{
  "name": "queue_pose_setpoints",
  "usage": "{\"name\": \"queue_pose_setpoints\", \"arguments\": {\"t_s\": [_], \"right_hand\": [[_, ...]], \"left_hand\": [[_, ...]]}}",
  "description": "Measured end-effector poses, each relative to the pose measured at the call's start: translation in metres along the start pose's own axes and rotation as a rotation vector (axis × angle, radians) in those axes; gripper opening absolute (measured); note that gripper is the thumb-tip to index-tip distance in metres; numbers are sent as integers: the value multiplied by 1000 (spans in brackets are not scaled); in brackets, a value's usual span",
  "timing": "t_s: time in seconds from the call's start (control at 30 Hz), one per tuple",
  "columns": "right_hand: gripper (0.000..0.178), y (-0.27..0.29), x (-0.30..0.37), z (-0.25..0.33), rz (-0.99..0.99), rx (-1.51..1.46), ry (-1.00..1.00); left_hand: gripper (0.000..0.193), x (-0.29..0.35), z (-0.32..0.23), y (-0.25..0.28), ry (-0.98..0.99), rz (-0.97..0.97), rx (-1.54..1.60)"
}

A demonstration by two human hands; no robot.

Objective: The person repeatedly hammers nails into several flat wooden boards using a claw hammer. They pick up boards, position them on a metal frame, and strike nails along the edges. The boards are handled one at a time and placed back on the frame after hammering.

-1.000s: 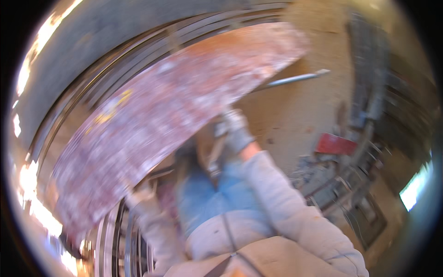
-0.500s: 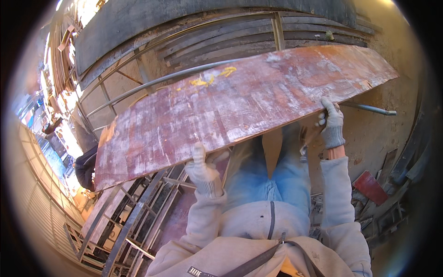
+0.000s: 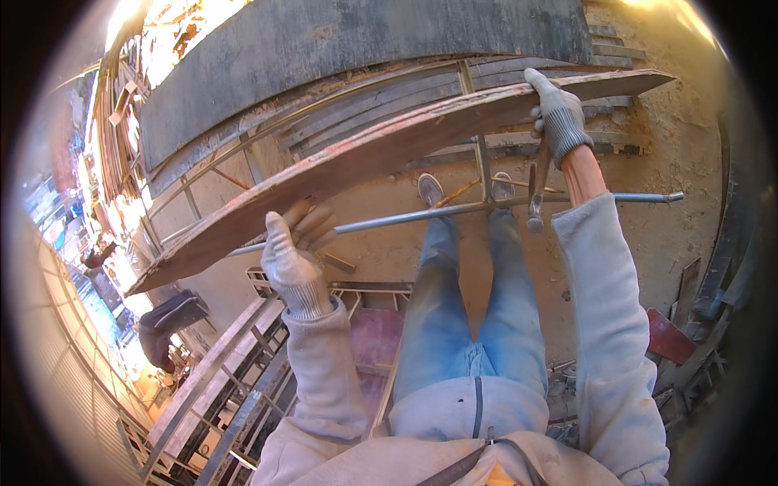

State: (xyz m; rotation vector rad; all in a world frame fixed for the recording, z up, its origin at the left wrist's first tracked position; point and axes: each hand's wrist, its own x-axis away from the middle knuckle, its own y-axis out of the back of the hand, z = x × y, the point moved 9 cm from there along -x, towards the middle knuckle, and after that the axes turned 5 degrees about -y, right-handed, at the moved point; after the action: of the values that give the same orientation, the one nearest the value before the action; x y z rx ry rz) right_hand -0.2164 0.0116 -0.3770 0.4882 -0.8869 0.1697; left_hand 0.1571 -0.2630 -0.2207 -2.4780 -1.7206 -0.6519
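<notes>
Dusty site floor (image 3: 389, 243) w/ metal frames (image 3: 227, 381) below me. I see L hand (image 3: 293, 257) closed on long plywood board's (image 3: 365, 158) lower edge, R hand (image 3: 557, 109) gripping its far end plus a hammer (image 3: 536, 194). Board tilted edge-on, over steel pipe (image 3: 454, 212).

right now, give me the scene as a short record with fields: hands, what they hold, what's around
left hand: gloved, gripping the lower edge of the board
right hand: gloved, gripping the board near its far end, with a hammer hanging below it
board: long, reddish, stained, held edge-up in front of the person
pipe: thin metal, running across below the board
ground: sandy dirt
left side: metal frames
legs: blue jeans, shoes on the ground
</notes>
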Motion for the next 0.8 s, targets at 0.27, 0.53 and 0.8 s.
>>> {"name": "queue_pose_setpoints", "arguments": {"t_s": [0.27, 0.53, 0.8], "right_hand": [[47, -11, -14, 21, 6, 58, 16], [43, -10, -2, 33, 21, 58, 34], [49, 12, -8, -3, -30, 120, 19]], "left_hand": [[42, -4, -6, 21, -149, -80, -142], [36, -11, 9, 29, -109, -154, -105], [95, -8, 77, 66, 306, -344, 396]]}}
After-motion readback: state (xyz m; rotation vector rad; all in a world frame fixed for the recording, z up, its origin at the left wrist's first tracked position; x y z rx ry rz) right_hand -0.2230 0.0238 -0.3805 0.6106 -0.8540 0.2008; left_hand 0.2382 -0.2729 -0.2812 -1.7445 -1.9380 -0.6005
